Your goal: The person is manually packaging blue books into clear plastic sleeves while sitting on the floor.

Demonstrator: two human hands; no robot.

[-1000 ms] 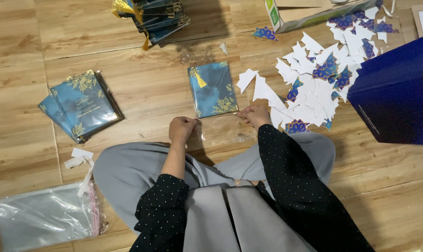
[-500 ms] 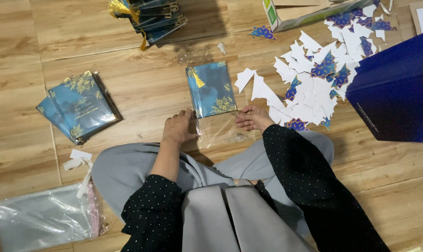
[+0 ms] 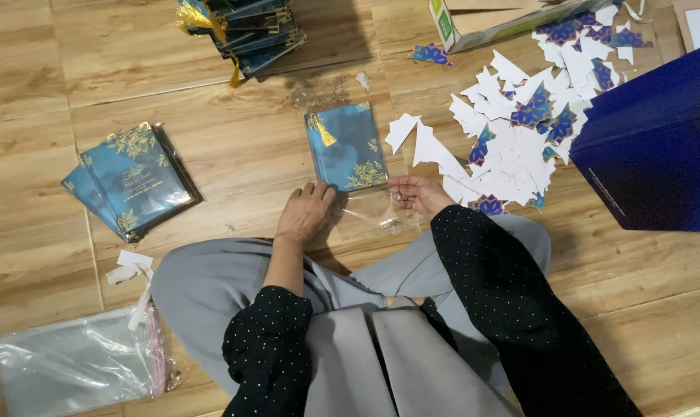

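Wooden floor (image 3: pixel 234 177) carries everything; person sits on it, grey-clad legs folded, dotted black sleeves. Far right: big dark-blue box (image 3: pixel 659 147), lying flat and tilted. Near left: stack of clear plastic sleeves (image 3: pixel 72 363) w/ white paper strips beside it. Left: small pile of bagged teal booklets w/ gold floral print (image 3: pixel 133 181). Far centre: taller stack of the same booklets (image 3: pixel 245 27), gold tassels hanging off. Far right-centre: heap of white and blue-patterned paper cut-outs (image 3: pixel 512 131), spread btwn a cardboard box (image 3: pixel 489 19) and the person's right knee.

Centre, just beyond the hands: one teal booklet w/ gold tassel (image 3: pixel 346 147), lying flat, its near end going into a clear plastic sleeve (image 3: pixel 369 212) that lies on the floor btwn the hands.

Left hand (image 3: pixel 307 212): palm down, fingers spread apart, pressing the sleeve's left edge and touching the booklet's near-left corner. Right hand (image 3: pixel 419 193): fingers pinched together on the sleeve's right edge, holding the mouth up.

Risks, as a judgement: sleeve film is thin and floppy, so the mouth could collapse or crease if the pinch slips; booklet corner might snag and tear the film; tassel at the far end could get caught or bent; loose cut-outs lie v. near the right hand, so a stray piece could get swept in.
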